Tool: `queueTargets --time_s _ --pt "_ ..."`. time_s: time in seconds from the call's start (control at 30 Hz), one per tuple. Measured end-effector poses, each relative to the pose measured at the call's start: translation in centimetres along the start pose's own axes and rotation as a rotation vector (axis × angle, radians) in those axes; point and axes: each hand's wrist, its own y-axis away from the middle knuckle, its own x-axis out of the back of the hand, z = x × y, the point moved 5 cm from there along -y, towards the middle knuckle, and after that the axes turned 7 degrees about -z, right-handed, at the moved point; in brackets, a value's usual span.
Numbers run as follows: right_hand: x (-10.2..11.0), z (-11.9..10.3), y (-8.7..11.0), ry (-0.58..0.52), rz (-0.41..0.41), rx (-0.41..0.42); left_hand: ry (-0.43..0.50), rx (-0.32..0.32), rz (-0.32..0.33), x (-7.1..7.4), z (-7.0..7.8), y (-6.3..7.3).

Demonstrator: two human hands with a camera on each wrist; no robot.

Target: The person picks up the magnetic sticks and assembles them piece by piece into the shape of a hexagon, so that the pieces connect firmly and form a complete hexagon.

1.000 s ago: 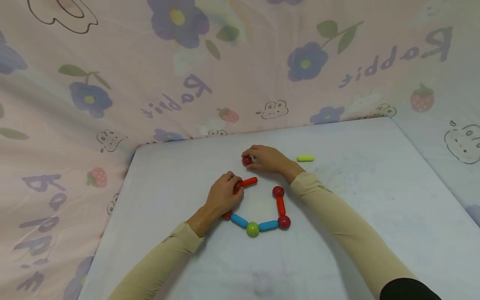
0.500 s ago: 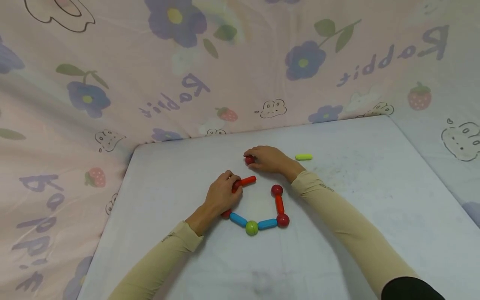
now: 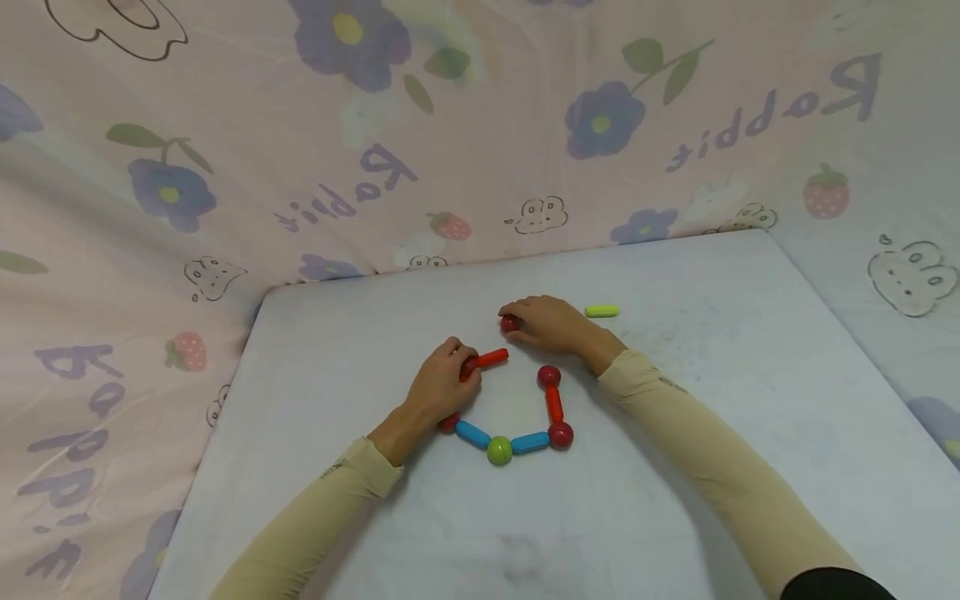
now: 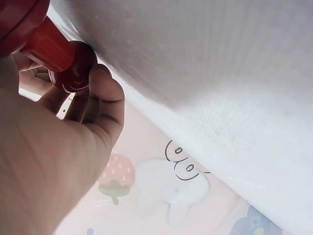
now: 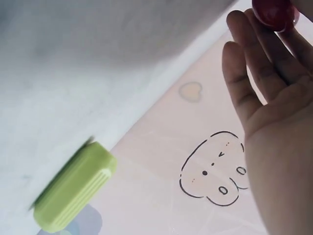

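My left hand [image 3: 442, 382] grips a red ball [image 3: 468, 367] at the upper left of a chain of balls and rods. A red rod [image 3: 492, 358] sticks out from that ball toward the right. In the left wrist view, fingers curl round the ball [image 4: 74, 71], and another red rod [image 4: 51, 46] joins it to a second red ball. My right hand [image 3: 553, 325] holds a loose red ball [image 3: 509, 323] at its fingertips, beyond the rod's free end. Two blue rods [image 3: 531, 442], a green ball [image 3: 499, 451] and a red ball [image 3: 561, 435] form the chain's near side.
A yellow-green rod [image 3: 602, 311] lies by itself beyond the right wrist. The chain's right side ends in a red ball [image 3: 549, 377] on a red rod [image 3: 554, 403]. A printed cloth [image 3: 480, 167] hangs behind the white table [image 3: 750, 350].
My right hand has shifted a little to the right with the red ball. My left hand keeps its grip on the chain, and the head view has drifted slightly.
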Motion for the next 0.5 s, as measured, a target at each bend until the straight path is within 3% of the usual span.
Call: queueTargets --time_s 0.5 --pt "-0.2 0.1 3.1 0.04 0.03 0.014 0.017 -0.006 -0.01 -0.2 0.1 -0.1"
